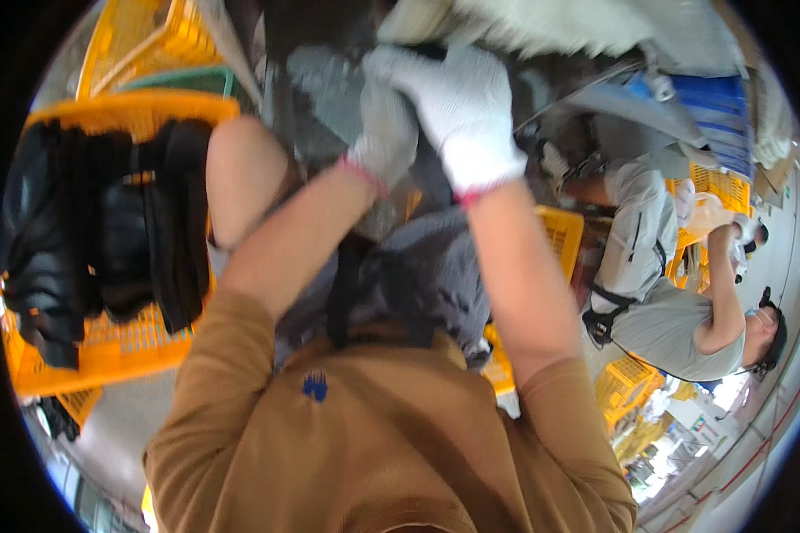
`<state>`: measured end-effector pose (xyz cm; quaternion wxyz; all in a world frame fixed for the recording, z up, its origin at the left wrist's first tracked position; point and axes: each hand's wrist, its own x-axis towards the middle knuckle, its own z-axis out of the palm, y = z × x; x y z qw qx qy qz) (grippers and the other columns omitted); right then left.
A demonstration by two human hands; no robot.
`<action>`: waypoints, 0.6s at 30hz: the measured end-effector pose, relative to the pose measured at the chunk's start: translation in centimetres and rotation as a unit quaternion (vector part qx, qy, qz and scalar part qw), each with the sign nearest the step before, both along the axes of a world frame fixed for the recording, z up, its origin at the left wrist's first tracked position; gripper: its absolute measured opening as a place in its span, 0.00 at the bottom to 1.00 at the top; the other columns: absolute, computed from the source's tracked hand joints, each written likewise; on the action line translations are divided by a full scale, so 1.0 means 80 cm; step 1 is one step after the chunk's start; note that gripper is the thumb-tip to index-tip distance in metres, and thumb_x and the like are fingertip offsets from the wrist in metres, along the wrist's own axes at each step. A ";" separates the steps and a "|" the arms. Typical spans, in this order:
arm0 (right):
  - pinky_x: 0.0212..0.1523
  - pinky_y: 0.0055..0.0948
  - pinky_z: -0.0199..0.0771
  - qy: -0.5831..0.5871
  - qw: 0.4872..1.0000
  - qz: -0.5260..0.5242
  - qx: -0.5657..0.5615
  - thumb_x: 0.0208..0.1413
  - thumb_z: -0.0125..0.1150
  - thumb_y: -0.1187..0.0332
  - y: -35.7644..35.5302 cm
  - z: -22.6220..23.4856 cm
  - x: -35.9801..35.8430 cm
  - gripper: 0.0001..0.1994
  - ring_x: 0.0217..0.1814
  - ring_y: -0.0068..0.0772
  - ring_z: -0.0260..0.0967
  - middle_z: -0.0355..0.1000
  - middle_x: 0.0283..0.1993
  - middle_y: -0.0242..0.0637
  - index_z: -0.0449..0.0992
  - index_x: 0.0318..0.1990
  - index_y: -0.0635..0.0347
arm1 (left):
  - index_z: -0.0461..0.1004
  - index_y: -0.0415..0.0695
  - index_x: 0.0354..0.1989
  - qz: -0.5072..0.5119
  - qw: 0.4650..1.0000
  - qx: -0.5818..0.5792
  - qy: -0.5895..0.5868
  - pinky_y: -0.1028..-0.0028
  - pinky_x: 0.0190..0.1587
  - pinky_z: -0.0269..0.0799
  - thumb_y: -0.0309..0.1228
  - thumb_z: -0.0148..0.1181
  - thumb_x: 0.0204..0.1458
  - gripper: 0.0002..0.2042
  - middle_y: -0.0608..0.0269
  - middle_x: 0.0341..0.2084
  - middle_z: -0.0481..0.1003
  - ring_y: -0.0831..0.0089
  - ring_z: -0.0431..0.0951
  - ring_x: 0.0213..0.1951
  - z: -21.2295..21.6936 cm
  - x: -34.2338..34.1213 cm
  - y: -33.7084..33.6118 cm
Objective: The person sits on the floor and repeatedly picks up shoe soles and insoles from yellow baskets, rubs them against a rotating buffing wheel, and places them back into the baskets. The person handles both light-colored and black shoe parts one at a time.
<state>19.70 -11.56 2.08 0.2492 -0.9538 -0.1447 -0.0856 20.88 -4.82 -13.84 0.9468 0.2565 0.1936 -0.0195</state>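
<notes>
Both my hands wear white knitted gloves with pink cuffs and are held close together. My right hand is closed, its fingers reaching across to the left. My left hand is just beside it, also closed, with its fingertips mostly hidden. Between them is a long dark item, largely covered by the gloves; its kind cannot be made out. Directly beyond the hands hangs a white fluffy pad or wheel. A wet-looking grey patch lies on the dark surface beside my left hand.
At the left, an orange crate holds several glossy black boot-like pieces. Another yellow crate stands behind it. To the right are a blue ribbed panel and a seated co-worker in grey, with yellow crates around.
</notes>
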 end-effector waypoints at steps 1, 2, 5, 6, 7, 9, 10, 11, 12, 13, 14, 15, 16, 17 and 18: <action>0.44 0.43 0.82 0.119 0.989 -0.046 0.076 0.55 0.74 0.46 0.004 0.003 -0.003 0.19 0.42 0.51 0.83 0.84 0.35 0.50 0.89 0.38 0.53 | 0.65 0.39 0.73 -0.006 0.998 0.054 0.026 0.60 0.70 0.72 0.52 0.38 0.76 0.31 0.50 0.68 0.73 0.56 0.76 0.66 0.002 -0.006 -0.001; 0.50 0.44 0.81 0.188 0.976 -0.019 0.111 0.53 0.73 0.42 0.001 0.010 -0.016 0.25 0.44 0.54 0.84 0.85 0.38 0.50 0.88 0.39 0.58 | 0.69 0.37 0.69 -0.032 0.998 0.029 0.039 0.61 0.68 0.74 0.50 0.40 0.77 0.29 0.49 0.64 0.76 0.57 0.77 0.64 0.004 -0.003 -0.004; 0.56 0.38 0.81 0.190 0.972 0.017 0.135 0.45 0.82 0.49 -0.007 0.023 -0.062 0.50 0.52 0.49 0.84 0.83 0.47 0.56 0.66 0.71 0.69 | 0.75 0.38 0.64 -0.018 0.998 -0.047 -0.035 0.58 0.57 0.81 0.61 0.41 0.73 0.36 0.51 0.51 0.83 0.59 0.84 0.51 0.006 0.042 0.002; 0.61 0.37 0.79 0.138 0.982 0.028 0.128 0.44 0.83 0.52 -0.008 0.020 -0.063 0.57 0.56 0.49 0.83 0.83 0.52 0.56 0.57 0.79 0.68 | 0.75 0.38 0.62 -0.054 0.997 -0.056 -0.021 0.60 0.56 0.81 0.56 0.42 0.73 0.32 0.53 0.50 0.83 0.60 0.84 0.50 0.006 0.058 0.006; 0.64 0.38 0.78 0.232 0.958 0.021 0.166 0.47 0.81 0.54 -0.006 0.023 -0.051 0.52 0.58 0.47 0.82 0.82 0.54 0.55 0.60 0.76 0.67 | 0.76 0.39 0.60 -0.092 0.994 -0.060 -0.003 0.62 0.55 0.81 0.51 0.43 0.73 0.28 0.54 0.49 0.83 0.61 0.83 0.50 0.010 0.080 0.012; 0.62 0.40 0.77 0.323 0.915 0.009 0.241 0.52 0.76 0.57 -0.001 0.035 -0.027 0.39 0.57 0.48 0.81 0.83 0.53 0.52 0.69 0.68 0.65 | 0.78 0.39 0.57 -0.151 0.983 -0.054 0.084 0.66 0.52 0.81 0.41 0.45 0.74 0.20 0.58 0.48 0.82 0.63 0.83 0.49 0.027 0.082 0.024; 0.59 0.41 0.78 0.335 0.920 0.023 0.203 0.54 0.73 0.58 -0.002 0.043 -0.025 0.30 0.54 0.50 0.81 0.83 0.50 0.50 0.76 0.62 0.65 | 0.78 0.40 0.55 -0.165 0.970 -0.078 0.162 0.68 0.51 0.81 0.36 0.46 0.74 0.17 0.59 0.47 0.82 0.65 0.83 0.48 0.043 0.069 0.035; 0.56 0.43 0.79 0.372 0.907 0.012 0.197 0.57 0.70 0.59 -0.004 0.050 -0.023 0.23 0.50 0.53 0.82 0.84 0.47 0.48 0.82 0.56 0.65 | 0.80 0.41 0.53 -0.148 0.956 0.176 0.183 0.67 0.54 0.79 0.39 0.48 0.73 0.17 0.59 0.47 0.83 0.64 0.83 0.48 0.057 0.041 0.046; 0.65 0.40 0.75 0.319 0.944 0.049 0.071 0.56 0.71 0.56 -0.013 0.055 -0.047 0.30 0.60 0.48 0.80 0.82 0.56 0.51 0.78 0.63 0.66 | 0.81 0.42 0.51 -0.144 0.884 0.390 0.214 0.66 0.56 0.77 0.41 0.50 0.73 0.17 0.59 0.47 0.84 0.64 0.83 0.48 0.073 0.016 0.057; 0.72 0.38 0.68 0.280 0.948 0.102 0.112 0.57 0.71 0.54 -0.029 0.046 -0.068 0.39 0.69 0.47 0.75 0.77 0.67 0.54 0.71 0.71 0.70 | 0.83 0.43 0.47 -0.098 0.898 0.415 0.109 0.66 0.55 0.76 0.41 0.57 0.69 0.15 0.60 0.44 0.85 0.64 0.83 0.47 0.093 -0.022 0.073; 0.75 0.37 0.63 0.308 0.940 0.080 0.125 0.57 0.71 0.53 -0.053 0.043 -0.103 0.43 0.74 0.48 0.70 0.72 0.73 0.54 0.65 0.75 0.74 | 0.85 0.44 0.44 -0.098 0.908 0.404 0.057 0.66 0.54 0.75 0.41 0.64 0.65 0.13 0.60 0.42 0.86 0.63 0.83 0.45 0.109 -0.053 0.091; 0.77 0.37 0.61 0.271 0.959 0.023 0.079 0.56 0.72 0.56 -0.080 0.029 -0.133 0.43 0.74 0.49 0.69 0.72 0.72 0.54 0.65 0.75 0.75 | 0.86 0.44 0.44 -0.256 0.895 0.347 -0.113 0.66 0.52 0.76 0.40 0.68 0.61 0.12 0.59 0.42 0.86 0.62 0.83 0.45 0.120 -0.087 0.131; 0.77 0.36 0.60 0.269 0.951 -0.044 0.147 0.55 0.70 0.66 -0.117 0.013 -0.178 0.41 0.75 0.48 0.68 0.71 0.73 0.53 0.64 0.76 0.73 | 0.85 0.43 0.44 -0.181 0.826 0.524 -0.104 0.65 0.51 0.77 0.37 0.70 0.59 0.11 0.57 0.42 0.85 0.60 0.84 0.45 0.120 -0.116 0.171; 0.77 0.35 0.60 0.242 0.958 -0.151 0.034 0.54 0.63 0.75 -0.155 -0.011 -0.213 0.40 0.75 0.47 0.68 0.71 0.73 0.53 0.63 0.77 0.71 | 0.85 0.42 0.43 -0.079 0.719 0.673 -0.156 0.64 0.51 0.78 0.34 0.71 0.56 0.11 0.54 0.43 0.85 0.58 0.84 0.44 0.129 -0.155 0.227; 0.77 0.36 0.61 0.224 0.949 -0.218 0.045 0.51 0.59 0.77 -0.200 -0.034 -0.250 0.41 0.77 0.46 0.67 0.70 0.74 0.53 0.62 0.78 0.70 | 0.83 0.39 0.44 0.126 0.622 0.765 -0.107 0.63 0.49 0.80 0.31 0.73 0.53 0.13 0.49 0.41 0.83 0.53 0.84 0.44 0.108 -0.178 0.268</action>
